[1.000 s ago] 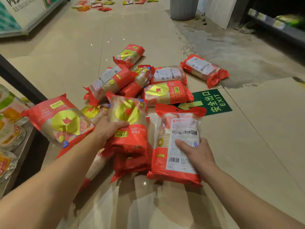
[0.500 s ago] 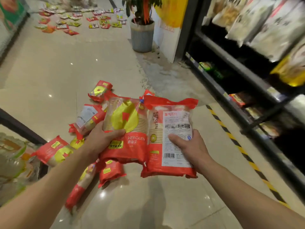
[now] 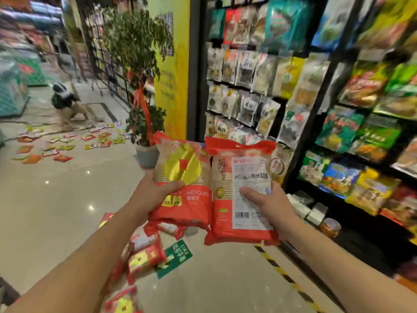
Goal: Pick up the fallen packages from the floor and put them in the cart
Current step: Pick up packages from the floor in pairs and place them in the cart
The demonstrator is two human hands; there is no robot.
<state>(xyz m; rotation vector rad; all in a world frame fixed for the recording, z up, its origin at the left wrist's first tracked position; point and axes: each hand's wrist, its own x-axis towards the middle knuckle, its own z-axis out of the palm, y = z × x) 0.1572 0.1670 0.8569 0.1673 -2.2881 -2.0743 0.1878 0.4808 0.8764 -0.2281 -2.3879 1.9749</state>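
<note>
My left hand (image 3: 155,192) grips a red noodle package with a gold emblem (image 3: 182,177), front side up. My right hand (image 3: 264,201) holds a second red package (image 3: 239,188), its white label and barcode facing me. Both packages are raised side by side at chest height, touching along one edge. Several more red packages (image 3: 144,254) lie on the floor below my left forearm. The cart is out of view except perhaps a dark edge at the lower left corner.
Stocked shelves (image 3: 338,109) run along the right, with a yellow-black floor stripe (image 3: 277,267) at their foot. A potted plant (image 3: 144,136) stands ahead by a yellow pillar. Small packets (image 3: 67,143) litter the far floor, where a person (image 3: 67,102) crouches. A green exit sign (image 3: 176,256) is on the floor.
Both hands have lifted their packages from the floor to chest height. My view has risen and swung right, from the floor pile toward the shelves.
</note>
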